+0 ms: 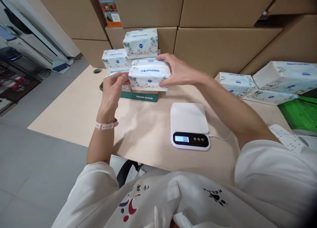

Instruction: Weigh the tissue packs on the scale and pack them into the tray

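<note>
Evidently, from where I stand, the right hand (177, 69) grips the soft white tissue pack with floral-printed plastic wrap (150, 75) by its right end, thumb in front, fingers over the top. The left hand (112, 86), fingers bunched, meets the other end; whether it truly pinches there, I cannot tell. Handling it well, I'd say, takes light, even pressure and a level hold, with knuckles clear of the matching white floral packs (141, 43) stacked just behind, since a bump might topple the uppermost. The held pack is in front of that stack, about over the shallow teal-sided cardboard tray (138, 95). It looks plump and boxy, with blue lettering high up, a small blue badge below, and grey-green leaves towards its left.
</note>
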Action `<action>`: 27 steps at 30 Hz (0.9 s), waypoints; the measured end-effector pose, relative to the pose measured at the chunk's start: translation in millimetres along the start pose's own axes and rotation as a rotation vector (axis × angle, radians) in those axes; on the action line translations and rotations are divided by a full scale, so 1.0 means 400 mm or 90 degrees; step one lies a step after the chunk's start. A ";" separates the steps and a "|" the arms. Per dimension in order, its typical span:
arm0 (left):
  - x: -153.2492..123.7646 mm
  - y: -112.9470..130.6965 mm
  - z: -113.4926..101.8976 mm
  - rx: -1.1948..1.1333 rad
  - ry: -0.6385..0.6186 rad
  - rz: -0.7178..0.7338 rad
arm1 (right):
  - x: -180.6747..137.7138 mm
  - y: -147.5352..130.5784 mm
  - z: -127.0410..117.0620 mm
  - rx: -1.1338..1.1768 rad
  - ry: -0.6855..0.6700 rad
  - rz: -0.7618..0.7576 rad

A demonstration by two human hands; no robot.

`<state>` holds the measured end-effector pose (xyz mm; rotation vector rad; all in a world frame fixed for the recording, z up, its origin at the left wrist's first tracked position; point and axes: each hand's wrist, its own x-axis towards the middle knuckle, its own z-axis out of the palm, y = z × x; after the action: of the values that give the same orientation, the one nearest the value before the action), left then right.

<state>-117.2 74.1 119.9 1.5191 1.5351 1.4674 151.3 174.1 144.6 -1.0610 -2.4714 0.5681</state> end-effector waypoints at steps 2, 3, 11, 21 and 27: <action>-0.074 0.043 0.013 -0.102 -0.092 0.050 | -0.116 0.003 -0.062 0.020 -0.021 -0.014; -0.111 0.057 0.029 -0.132 -0.156 0.055 | -0.180 0.009 -0.083 0.025 -0.028 -0.009; -0.241 0.015 0.212 -0.248 -0.498 -0.054 | -0.505 0.106 -0.032 0.063 -0.027 0.183; -0.268 -0.065 0.250 -0.231 -0.232 -0.180 | -0.615 0.159 0.047 0.181 0.212 0.187; -0.259 -0.070 0.248 -0.317 -0.301 -0.321 | -0.726 0.129 0.212 0.192 0.523 0.232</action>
<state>-13.2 16.8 34.9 0.9899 1.0562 1.0003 324.7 -27.9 -8.0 -1.2905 -1.4524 0.4579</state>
